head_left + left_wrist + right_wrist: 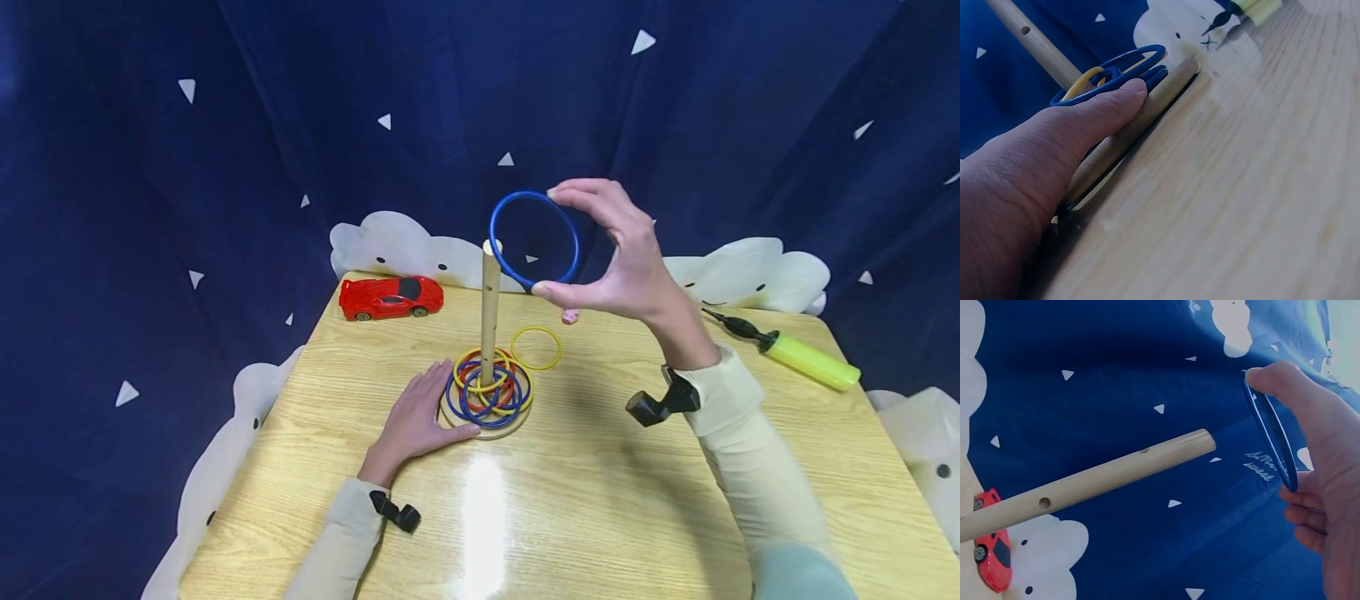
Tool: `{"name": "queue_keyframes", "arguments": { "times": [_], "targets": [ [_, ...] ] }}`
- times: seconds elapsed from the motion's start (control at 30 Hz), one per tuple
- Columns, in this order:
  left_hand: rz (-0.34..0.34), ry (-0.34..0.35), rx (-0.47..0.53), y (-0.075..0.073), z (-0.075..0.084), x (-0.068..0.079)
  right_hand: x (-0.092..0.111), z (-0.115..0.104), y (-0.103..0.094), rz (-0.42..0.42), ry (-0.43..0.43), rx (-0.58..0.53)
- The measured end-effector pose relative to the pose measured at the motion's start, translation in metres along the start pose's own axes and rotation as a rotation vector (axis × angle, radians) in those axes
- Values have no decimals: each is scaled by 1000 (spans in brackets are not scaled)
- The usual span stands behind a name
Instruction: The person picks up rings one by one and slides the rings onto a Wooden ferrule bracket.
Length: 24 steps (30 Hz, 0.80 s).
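Between the thumb and fingers of my right hand [626, 250] a blue ring [576, 250] is pinched by opposite sides. It is raised near the top of an upright wooden peg [489, 312]; in the right wrist view the ring [1270, 434] shows apart from the peg's tip [1200, 444]. My left hand [420, 417] rests against the round wooden base [491, 433], its fingers along the left side and its thumb on the front rim. Several blue, red and yellow rings [517, 423] lie stacked loosely around the peg's foot.
A yellow ring [561, 354] lies on the table [600, 517] just behind the base. At the back left stands a red toy car [392, 298]. A yellow-green hand pump [813, 360] lies at right. A small pink object [571, 317] is partly hidden behind my right hand.
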<state>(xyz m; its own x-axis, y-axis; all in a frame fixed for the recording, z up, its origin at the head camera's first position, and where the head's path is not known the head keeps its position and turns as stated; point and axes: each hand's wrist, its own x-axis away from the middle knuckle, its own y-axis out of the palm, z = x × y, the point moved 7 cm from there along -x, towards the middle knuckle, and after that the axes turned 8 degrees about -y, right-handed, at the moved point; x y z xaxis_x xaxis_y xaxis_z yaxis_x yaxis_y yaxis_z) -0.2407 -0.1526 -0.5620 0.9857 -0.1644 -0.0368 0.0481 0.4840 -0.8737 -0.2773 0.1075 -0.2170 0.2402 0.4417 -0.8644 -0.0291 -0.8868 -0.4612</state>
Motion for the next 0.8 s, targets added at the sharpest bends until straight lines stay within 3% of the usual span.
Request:
{"name": "queue_keyframes", "arguments": {
  "times": [0.17, 0.37, 0.8],
  "targets": [
    [-1, 0, -3, 1, -1, 0, 3, 9, 19, -74, 6, 31],
    [-2, -5, 0, 0, -1, 1, 23, 22, 44, -183, 85, 29],
    [0, -5, 4, 0, 2, 0, 105, 47, 105, -441, 281, 90]
  ]
}}
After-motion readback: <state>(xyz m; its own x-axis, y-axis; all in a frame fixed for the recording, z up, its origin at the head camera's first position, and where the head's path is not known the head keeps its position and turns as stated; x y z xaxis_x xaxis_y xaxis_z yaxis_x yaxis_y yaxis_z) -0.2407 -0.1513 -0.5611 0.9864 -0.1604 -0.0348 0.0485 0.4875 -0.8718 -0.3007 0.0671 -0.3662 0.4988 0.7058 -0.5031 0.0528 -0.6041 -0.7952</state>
